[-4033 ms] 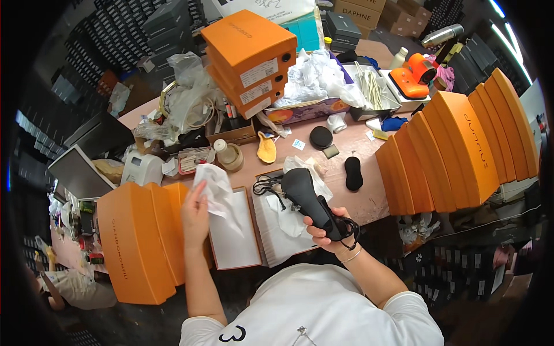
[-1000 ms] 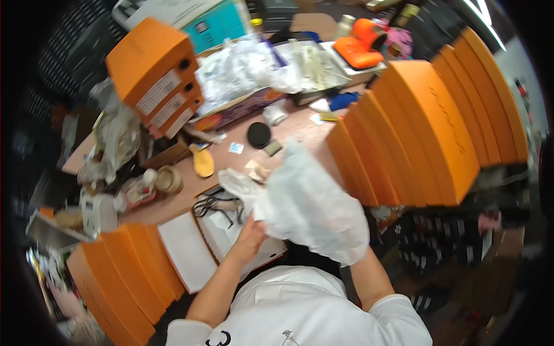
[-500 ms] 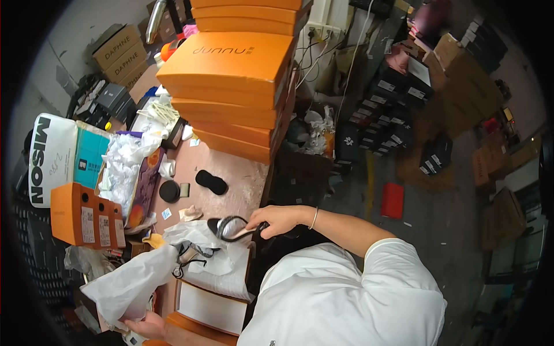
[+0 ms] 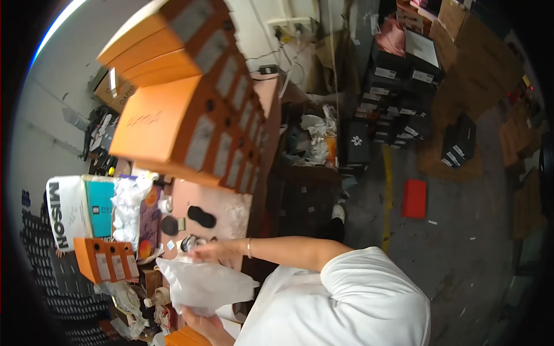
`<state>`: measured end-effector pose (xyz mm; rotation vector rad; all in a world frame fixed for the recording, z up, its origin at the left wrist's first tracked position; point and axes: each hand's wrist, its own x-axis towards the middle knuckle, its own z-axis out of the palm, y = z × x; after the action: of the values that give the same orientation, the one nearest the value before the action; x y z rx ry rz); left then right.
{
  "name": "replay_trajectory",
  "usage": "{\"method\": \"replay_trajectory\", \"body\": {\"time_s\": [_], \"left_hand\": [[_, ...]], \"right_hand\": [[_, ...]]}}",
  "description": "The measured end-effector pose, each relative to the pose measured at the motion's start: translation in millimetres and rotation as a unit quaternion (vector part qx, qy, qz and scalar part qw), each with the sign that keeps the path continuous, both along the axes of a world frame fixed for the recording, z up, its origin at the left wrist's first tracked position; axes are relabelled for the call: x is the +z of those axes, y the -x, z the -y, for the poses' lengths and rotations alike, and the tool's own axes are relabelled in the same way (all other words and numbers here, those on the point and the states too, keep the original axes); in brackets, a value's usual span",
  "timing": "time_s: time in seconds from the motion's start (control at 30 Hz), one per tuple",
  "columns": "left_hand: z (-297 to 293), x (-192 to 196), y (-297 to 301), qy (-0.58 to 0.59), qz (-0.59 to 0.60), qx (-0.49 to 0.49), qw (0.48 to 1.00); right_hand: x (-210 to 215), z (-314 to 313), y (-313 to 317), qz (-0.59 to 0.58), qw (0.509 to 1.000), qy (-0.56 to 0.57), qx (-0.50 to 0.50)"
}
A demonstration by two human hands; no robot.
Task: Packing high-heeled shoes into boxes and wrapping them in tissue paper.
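Note:
A sheet of white tissue paper (image 4: 208, 286) spreads over the near end of the table, covering most of the shoe box (image 4: 231, 326) beneath. My left hand (image 4: 202, 323) grips the paper's near edge, its fingertips partly hidden by the sheet. Over the far edge of the paper reaches my right hand (image 4: 216, 251), smeared by motion. A shoe with a dark rim and a pale, shiny inside (image 4: 191, 242) lies at its fingertips; whether the fingers hold it is unclear. Beyond it a black insole-shaped piece (image 4: 202, 217) rests on the table, beside a round black tin (image 4: 169, 225).
A tall stack of orange shoe boxes (image 4: 153, 124) rises at the far end of the table. On the left stand a carton of crumpled tissue (image 4: 128, 210) and smaller orange boxes (image 4: 107, 260). Black boxes (image 4: 398, 98) and a red box (image 4: 414, 198) occupy the floor to the right.
The view has shifted. My left hand has brought the tissue paper rightward across the box. My right hand and the shoe have moved left, to the paper's far edge.

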<state>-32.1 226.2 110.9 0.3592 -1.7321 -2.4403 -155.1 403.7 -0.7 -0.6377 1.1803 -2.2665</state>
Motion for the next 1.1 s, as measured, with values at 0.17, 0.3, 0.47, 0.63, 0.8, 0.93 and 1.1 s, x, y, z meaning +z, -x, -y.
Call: {"method": "replay_trajectory", "body": {"time_s": [0.17,0.3,0.47,0.63,0.8,0.93,1.1], "left_hand": [[-128.5,-48.6,39.5,0.04,0.092,-0.077,0.992],[-247.3,-84.8,71.3,0.239,0.091,-0.278,0.926],[-363.6,-159.1,127.3,0.339,0.127,-0.452,0.815],[-370.9,-370.9,204.2,0.456,0.183,-0.448,0.747],[-388.0,-503.0,294.5,0.388,0.351,-0.265,0.81],[-373.0,-593.0,355.8,0.31,0.387,-0.124,0.86],[-321.5,-655.4,421.4,0.016,0.413,-0.172,0.894]], "right_hand": [[7.6,-159.3,-82.7,-0.069,0.998,0.003,0.002],[-66.2,-256.2,-108.2,-0.007,0.976,-0.111,-0.187],[-201.2,-339.1,-169.7,0.254,0.891,-0.192,-0.323],[-268.8,-340.0,-208.0,0.408,0.829,-0.181,-0.336],[-335.0,-357.0,-184.2,0.308,0.85,-0.355,-0.237],[-378.4,-400.1,-104.2,0.255,0.919,-0.264,-0.146],[-466.2,-397.8,-53.2,0.12,0.934,-0.33,-0.065]]}}
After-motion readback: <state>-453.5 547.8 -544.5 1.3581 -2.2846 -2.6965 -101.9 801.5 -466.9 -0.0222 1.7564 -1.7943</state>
